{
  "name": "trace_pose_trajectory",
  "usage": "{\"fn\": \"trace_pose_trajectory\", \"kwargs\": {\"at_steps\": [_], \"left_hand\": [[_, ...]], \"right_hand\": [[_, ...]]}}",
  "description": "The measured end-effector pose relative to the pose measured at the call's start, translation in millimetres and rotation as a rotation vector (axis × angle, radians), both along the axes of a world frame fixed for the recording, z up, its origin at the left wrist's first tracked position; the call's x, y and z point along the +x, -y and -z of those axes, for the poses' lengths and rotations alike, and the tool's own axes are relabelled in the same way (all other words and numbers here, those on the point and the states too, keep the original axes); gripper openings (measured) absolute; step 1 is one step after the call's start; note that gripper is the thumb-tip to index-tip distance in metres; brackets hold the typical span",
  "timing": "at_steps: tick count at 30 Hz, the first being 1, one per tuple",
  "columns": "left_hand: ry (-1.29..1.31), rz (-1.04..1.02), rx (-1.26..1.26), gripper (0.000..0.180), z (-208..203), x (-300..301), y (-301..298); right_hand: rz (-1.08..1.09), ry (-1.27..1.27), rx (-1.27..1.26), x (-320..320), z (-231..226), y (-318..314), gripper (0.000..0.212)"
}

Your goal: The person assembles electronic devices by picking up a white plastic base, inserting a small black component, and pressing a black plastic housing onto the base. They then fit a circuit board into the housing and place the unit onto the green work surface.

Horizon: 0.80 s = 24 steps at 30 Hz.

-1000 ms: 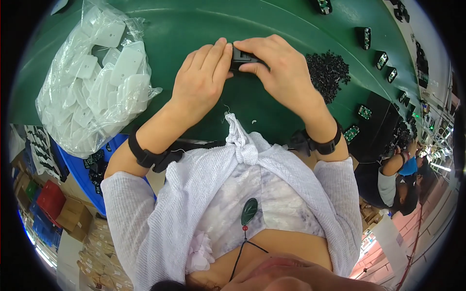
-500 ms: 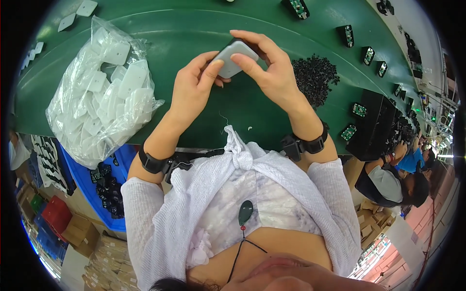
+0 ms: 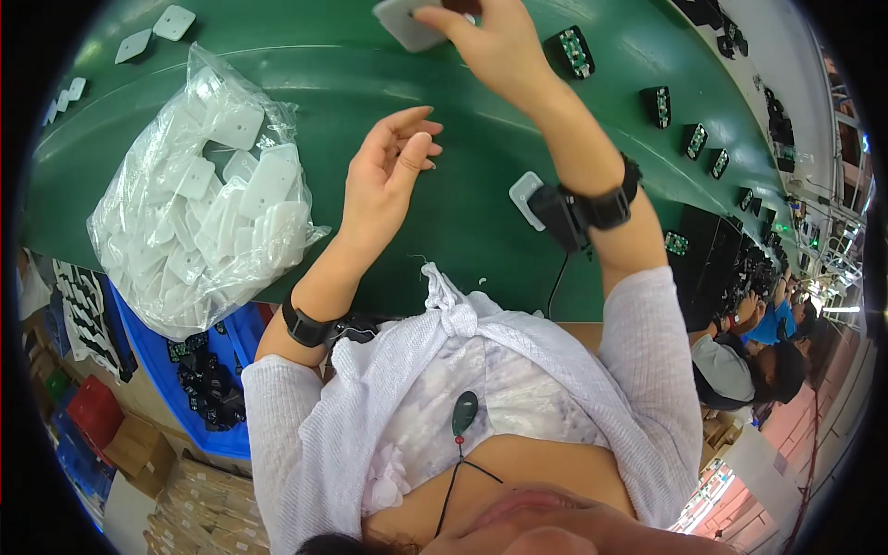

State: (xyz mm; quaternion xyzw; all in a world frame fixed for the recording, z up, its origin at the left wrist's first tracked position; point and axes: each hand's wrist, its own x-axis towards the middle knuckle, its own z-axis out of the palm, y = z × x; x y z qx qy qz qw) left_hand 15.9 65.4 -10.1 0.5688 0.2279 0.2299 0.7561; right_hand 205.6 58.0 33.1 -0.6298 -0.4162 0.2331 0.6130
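At the top edge, my right hand (image 3: 476, 32) grips a rounded-square casing with a white lid (image 3: 409, 22). Its thumb presses on the lid, and the picture's edge cuts off part of the hand. Over the green table my left hand (image 3: 384, 176) is empty, its fingers loosely curled and the thumb apart. To the left of it lies a clear plastic bag (image 3: 305, 231) full of white rounded lids (image 3: 268, 176). A white rounded plate (image 3: 524, 196) shows beside the black device on my right wrist; I cannot tell whether it touches the table.
Black casings with green circuit boards (image 3: 575, 53) stand in a curve along the right side of the green table (image 3: 462, 213). White-lidded pieces (image 3: 173, 23) lie at the far left. A black box (image 3: 708, 259) and co-workers are at the right; a blue tray (image 3: 171, 375) holds dark parts.
My left hand has let go of the casing. My right hand has carried it up and away to the top edge. My right forearm now covers the pile of small black parts.
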Motion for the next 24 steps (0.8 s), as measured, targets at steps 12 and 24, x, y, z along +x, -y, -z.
{"fn": "trace_pose_trajectory", "kwargs": {"at_steps": [12,24], "left_hand": [[-0.090,0.074,0.006,0.026,0.2,0.2,3.4],[-0.076,-0.006,0.054,0.019,-4.3,2.0,6.5]], "right_hand": [[-0.052,0.948,-0.978,-1.9,10.7,-139.6,0.028],[-0.063,0.944,-0.588,15.8,-7.2,-113.3,0.034]]}}
